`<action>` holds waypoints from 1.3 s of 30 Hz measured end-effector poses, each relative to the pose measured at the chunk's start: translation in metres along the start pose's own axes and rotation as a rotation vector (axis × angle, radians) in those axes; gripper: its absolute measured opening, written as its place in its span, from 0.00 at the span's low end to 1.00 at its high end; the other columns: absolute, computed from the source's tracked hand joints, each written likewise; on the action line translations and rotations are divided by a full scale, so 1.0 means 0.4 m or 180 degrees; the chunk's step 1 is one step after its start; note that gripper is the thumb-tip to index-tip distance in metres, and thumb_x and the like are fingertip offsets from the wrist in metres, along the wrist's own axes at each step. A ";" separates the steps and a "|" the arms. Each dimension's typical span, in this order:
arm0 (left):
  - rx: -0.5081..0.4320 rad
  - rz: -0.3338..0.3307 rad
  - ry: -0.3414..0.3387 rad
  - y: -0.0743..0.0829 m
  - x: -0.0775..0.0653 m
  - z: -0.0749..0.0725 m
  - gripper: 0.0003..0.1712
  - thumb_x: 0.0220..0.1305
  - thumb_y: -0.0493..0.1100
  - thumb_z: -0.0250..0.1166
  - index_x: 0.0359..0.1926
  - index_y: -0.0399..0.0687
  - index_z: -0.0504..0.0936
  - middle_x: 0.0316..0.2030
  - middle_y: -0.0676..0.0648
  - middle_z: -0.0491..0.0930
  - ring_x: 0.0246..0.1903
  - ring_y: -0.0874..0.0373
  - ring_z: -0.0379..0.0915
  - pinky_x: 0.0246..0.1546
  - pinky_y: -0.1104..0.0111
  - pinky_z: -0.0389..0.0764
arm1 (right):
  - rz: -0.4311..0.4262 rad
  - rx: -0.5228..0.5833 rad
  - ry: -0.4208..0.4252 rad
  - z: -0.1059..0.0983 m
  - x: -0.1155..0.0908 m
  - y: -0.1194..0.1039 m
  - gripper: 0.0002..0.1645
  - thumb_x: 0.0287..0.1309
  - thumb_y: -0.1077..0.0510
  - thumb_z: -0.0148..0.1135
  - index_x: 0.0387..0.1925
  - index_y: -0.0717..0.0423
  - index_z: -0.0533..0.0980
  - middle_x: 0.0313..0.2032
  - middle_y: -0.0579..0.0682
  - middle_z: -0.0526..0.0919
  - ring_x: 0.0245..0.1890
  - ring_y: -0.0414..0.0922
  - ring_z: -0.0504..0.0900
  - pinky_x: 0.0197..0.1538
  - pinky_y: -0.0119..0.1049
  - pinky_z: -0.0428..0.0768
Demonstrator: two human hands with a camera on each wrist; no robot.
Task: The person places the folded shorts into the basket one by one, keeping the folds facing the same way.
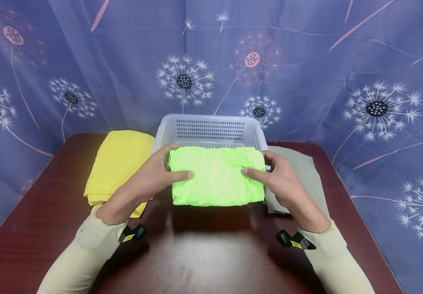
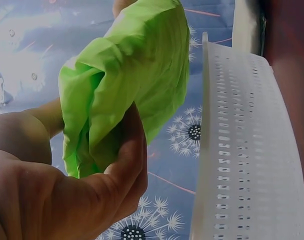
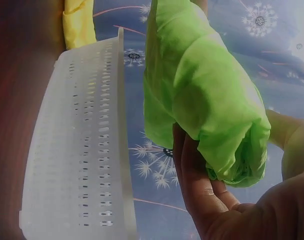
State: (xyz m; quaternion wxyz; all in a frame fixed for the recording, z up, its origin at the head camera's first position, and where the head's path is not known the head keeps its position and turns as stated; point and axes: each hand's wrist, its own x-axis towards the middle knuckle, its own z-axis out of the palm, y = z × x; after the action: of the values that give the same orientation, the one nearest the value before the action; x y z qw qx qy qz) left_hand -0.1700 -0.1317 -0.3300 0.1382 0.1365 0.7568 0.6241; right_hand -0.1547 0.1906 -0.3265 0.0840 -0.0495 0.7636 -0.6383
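Left hand and right hand each pinch one end of the green cloth; cloth is raised at the basket's near side, apart from it; slackened grip could loosen the folds; low travel could snag the rim.

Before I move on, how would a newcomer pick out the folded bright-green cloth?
On the dark reddish-brown table sits a pale grey perforated plastic basket. In the head view, the left hand and right hand grip the folded bright-green cloth, hiding the basket's near side. Unlike the folded yellow cloth and folded grey cloth beside the basket, it is held up.
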 end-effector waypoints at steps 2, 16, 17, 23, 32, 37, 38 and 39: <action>0.0137 0.0040 0.0075 0.005 0.006 -0.002 0.49 0.62 0.38 0.78 0.79 0.48 0.63 0.72 0.46 0.68 0.55 0.51 0.74 0.47 0.65 0.83 | -0.0021 0.0003 0.0014 -0.002 0.006 -0.002 0.32 0.63 0.61 0.73 0.65 0.67 0.72 0.58 0.59 0.76 0.37 0.46 0.91 0.40 0.42 0.90; 0.0155 -0.0072 0.0337 0.015 0.044 -0.007 0.49 0.63 0.40 0.78 0.79 0.47 0.62 0.73 0.46 0.64 0.62 0.49 0.67 0.54 0.57 0.80 | 0.0007 0.0095 0.0167 -0.004 0.047 -0.014 0.31 0.66 0.60 0.72 0.65 0.67 0.72 0.54 0.57 0.78 0.33 0.42 0.90 0.40 0.39 0.89; 0.0134 -0.0059 0.0349 0.015 0.047 -0.007 0.48 0.63 0.39 0.77 0.79 0.46 0.62 0.72 0.45 0.66 0.61 0.48 0.68 0.54 0.57 0.80 | 0.0000 0.0089 0.0181 -0.004 0.050 -0.015 0.30 0.65 0.59 0.72 0.64 0.67 0.73 0.53 0.57 0.78 0.33 0.42 0.89 0.40 0.39 0.89; -0.0098 0.0024 0.0334 0.020 0.063 -0.003 0.44 0.65 0.36 0.75 0.77 0.48 0.64 0.61 0.43 0.78 0.44 0.50 0.80 0.42 0.59 0.87 | -0.0036 0.0121 0.0286 -0.009 0.069 -0.020 0.28 0.65 0.59 0.72 0.61 0.68 0.75 0.49 0.56 0.80 0.32 0.41 0.89 0.39 0.38 0.89; 0.0150 -0.0109 0.0593 0.034 0.086 -0.006 0.50 0.65 0.45 0.76 0.81 0.47 0.58 0.75 0.42 0.64 0.68 0.46 0.69 0.65 0.51 0.77 | -0.0038 0.0205 0.0459 -0.011 0.096 -0.032 0.27 0.65 0.57 0.73 0.59 0.67 0.77 0.46 0.55 0.82 0.31 0.40 0.88 0.38 0.36 0.89; 0.0178 -0.0230 0.0661 0.033 0.099 -0.010 0.57 0.65 0.47 0.76 0.84 0.45 0.51 0.84 0.41 0.47 0.81 0.41 0.48 0.77 0.47 0.61 | -0.0005 0.0252 0.0474 -0.012 0.106 -0.031 0.25 0.65 0.56 0.74 0.57 0.66 0.77 0.44 0.53 0.82 0.31 0.40 0.86 0.37 0.34 0.88; 0.0167 -0.0242 0.0671 0.032 0.101 -0.010 0.58 0.65 0.47 0.76 0.84 0.44 0.49 0.84 0.41 0.46 0.81 0.41 0.48 0.77 0.47 0.61 | 0.0006 0.0263 0.0477 -0.012 0.108 -0.030 0.25 0.65 0.56 0.74 0.57 0.66 0.77 0.44 0.53 0.82 0.31 0.39 0.86 0.37 0.34 0.88; 0.0150 -0.0258 0.0675 0.032 0.104 -0.011 0.59 0.65 0.47 0.76 0.85 0.44 0.48 0.84 0.40 0.46 0.81 0.41 0.48 0.78 0.48 0.61 | 0.0017 0.0274 0.0476 -0.013 0.110 -0.029 0.25 0.65 0.56 0.74 0.57 0.66 0.76 0.44 0.53 0.82 0.31 0.39 0.86 0.37 0.34 0.88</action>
State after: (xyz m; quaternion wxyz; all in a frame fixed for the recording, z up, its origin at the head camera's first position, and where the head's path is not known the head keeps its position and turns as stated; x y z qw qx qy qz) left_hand -0.2096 -0.1175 -0.3184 0.0792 0.0421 0.7865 0.6110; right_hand -0.1993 0.1856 -0.3169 0.0305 0.0040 0.7398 -0.6721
